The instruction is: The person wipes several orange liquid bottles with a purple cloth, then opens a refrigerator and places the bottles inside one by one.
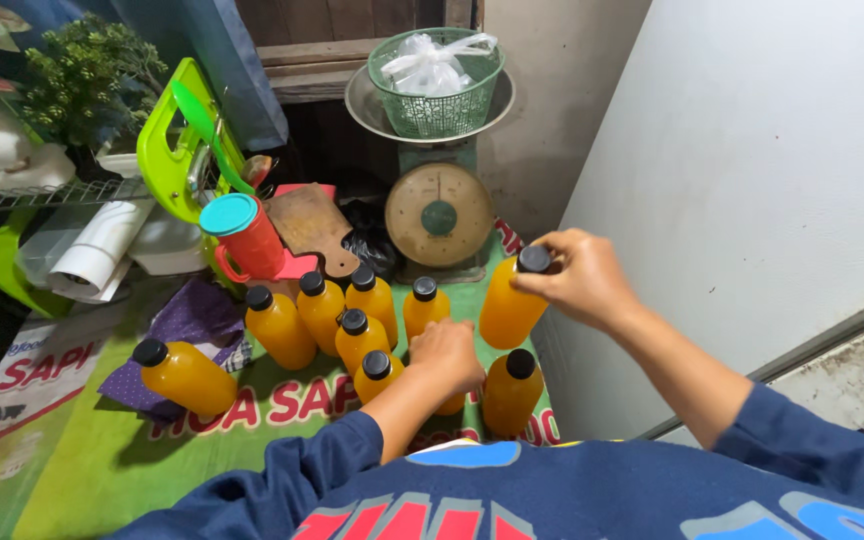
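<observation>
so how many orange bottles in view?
9 visible. One lies on the purple cloth, five stand in a cluster, one under the left hand, one in the right hand's grip, one at front right. Others may be hidden.

Right hand [580, 280] pinches the black cap of a tilted orange bottle [508, 310] at the counter's [102, 470] right edge. Left hand [446, 358] rests on a bottle in the cluster [337, 320] of upright ones. One bottle [184, 375] lies on a purple cloth [192, 315]; a scale [439, 215] stands behind.
</observation>
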